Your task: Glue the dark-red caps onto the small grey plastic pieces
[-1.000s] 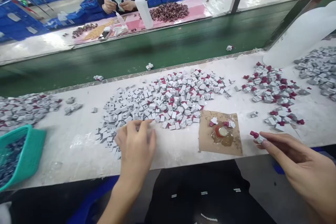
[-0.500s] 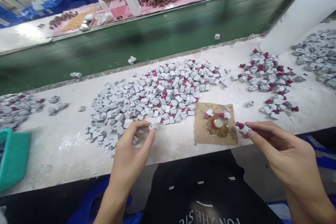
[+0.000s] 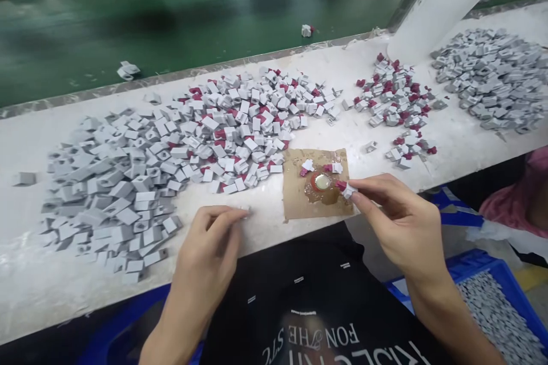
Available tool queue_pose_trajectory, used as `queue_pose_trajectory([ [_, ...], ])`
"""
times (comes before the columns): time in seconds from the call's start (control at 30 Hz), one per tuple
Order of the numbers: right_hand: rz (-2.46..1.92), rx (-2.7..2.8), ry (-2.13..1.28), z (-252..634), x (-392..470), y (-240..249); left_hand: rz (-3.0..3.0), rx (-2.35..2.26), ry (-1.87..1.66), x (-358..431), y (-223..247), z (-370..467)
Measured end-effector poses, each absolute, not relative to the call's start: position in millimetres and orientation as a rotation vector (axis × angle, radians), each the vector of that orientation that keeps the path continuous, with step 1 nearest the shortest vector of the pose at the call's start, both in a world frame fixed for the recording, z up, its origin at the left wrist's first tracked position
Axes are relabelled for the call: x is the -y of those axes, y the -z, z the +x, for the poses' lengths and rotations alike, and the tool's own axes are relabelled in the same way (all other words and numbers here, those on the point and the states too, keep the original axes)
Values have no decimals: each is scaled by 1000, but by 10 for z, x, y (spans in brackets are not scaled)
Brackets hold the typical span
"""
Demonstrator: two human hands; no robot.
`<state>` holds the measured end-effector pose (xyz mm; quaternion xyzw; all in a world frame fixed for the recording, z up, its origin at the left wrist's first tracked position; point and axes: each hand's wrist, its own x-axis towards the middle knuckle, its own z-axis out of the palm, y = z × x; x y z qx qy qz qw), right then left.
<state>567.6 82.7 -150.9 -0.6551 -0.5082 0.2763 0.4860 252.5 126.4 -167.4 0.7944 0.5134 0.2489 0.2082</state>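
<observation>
My left hand is closed in a pinch over the white table, with a small pale piece partly showing at its fingertips. Between thumb and fingers of my right hand is a grey and maroon piece, its maroon end pointing left over the edge of a brown cardboard square. On the cardboard lie a small round container, wet brown liquid around it, and two grey and maroon pieces. A large pile of grey pieces, some with maroon parts, spreads left of the cardboard.
Behind the table runs a green belt with a few loose pieces. A smaller grey and maroon pile, a white tube and another grey pile stand to the right. A blue crate of grey pieces is at the lower right.
The view has tilted down and shifted, and the far bench has mostly left it. My right hand has brought its piece over the cardboard's edge. My left fingers now hide more of their piece.
</observation>
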Motion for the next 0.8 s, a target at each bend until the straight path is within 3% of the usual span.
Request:
queue_pose_trajectory([
  [0.8,-1543,1254,-695,5562,-891,1534,1752,-1498,-563,-1281,1515,2682],
])
